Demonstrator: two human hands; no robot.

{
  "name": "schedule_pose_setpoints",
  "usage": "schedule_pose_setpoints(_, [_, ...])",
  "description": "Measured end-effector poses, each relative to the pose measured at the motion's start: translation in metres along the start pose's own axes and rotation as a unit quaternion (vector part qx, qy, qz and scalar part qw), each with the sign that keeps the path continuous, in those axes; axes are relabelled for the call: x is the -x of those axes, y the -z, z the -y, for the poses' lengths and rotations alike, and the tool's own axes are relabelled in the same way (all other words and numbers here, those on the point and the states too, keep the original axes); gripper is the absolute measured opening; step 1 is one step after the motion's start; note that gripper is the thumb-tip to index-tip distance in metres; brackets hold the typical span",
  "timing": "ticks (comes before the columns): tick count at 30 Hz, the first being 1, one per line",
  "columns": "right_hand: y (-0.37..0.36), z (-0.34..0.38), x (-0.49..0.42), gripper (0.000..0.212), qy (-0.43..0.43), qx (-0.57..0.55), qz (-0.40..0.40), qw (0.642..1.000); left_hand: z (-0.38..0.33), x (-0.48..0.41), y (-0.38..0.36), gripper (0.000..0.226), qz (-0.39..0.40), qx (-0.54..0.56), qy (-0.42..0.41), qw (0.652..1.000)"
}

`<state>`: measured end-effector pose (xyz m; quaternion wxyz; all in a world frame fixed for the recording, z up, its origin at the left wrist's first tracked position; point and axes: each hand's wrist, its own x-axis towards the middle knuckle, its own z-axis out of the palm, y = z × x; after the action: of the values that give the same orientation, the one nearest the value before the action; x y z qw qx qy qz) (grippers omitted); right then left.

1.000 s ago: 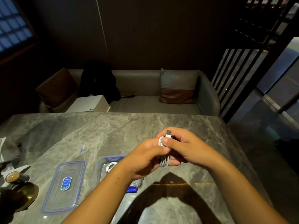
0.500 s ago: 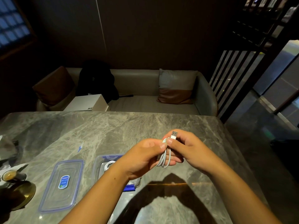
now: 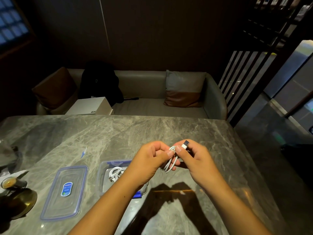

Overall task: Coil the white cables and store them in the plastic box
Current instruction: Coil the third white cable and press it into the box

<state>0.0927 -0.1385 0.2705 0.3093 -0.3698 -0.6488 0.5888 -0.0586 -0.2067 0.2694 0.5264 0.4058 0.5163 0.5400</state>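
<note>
A coiled white cable (image 3: 169, 164) hangs in loops between my two hands above the marble table (image 3: 118, 133). My left hand (image 3: 149, 160) pinches the top of the bundle with thumb and forefinger. My right hand (image 3: 194, 158) grips the same spot, and the USB plug (image 3: 185, 144) sticks up past its thumb. Left of my left forearm stands the clear plastic box (image 3: 104, 175) with blue clips, and another coiled white cable (image 3: 116, 173) lies inside it. The forearm hides the box's right part.
The box's clear lid (image 3: 65, 192) with a blue sticker lies flat to the left of the box. A small cup (image 3: 8, 183) on a brass saucer stands at the table's left edge. Behind the table is a sofa (image 3: 152, 106) with cushions, a dark bag and a white carton.
Both hands have shifted slightly right with the cable. The loops hang lower and more open beneath the pinch, and the plug tilts to the right.
</note>
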Motion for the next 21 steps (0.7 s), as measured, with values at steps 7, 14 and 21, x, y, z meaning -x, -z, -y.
schedule_pose_setpoints(7, [-0.006, -0.004, 0.001, 0.017, -0.011, 0.016, -0.045, 0.999, 0.009, 0.004, -0.002, 0.015, -0.009, -0.035, -0.039, 0.999])
schedule_pose_setpoints(14, [0.001, -0.004, -0.001, 0.008, 0.050, 0.046, -0.077, 0.995, 0.010, 0.002, -0.004, 0.008, -0.027, -0.060, -0.060, 0.996])
schedule_pose_setpoints(21, [0.013, -0.005, -0.008, 0.022, 0.075, 0.178, -0.070, 0.979, 0.014, 0.000, 0.001, 0.012, -0.002, -0.070, -0.004, 0.998])
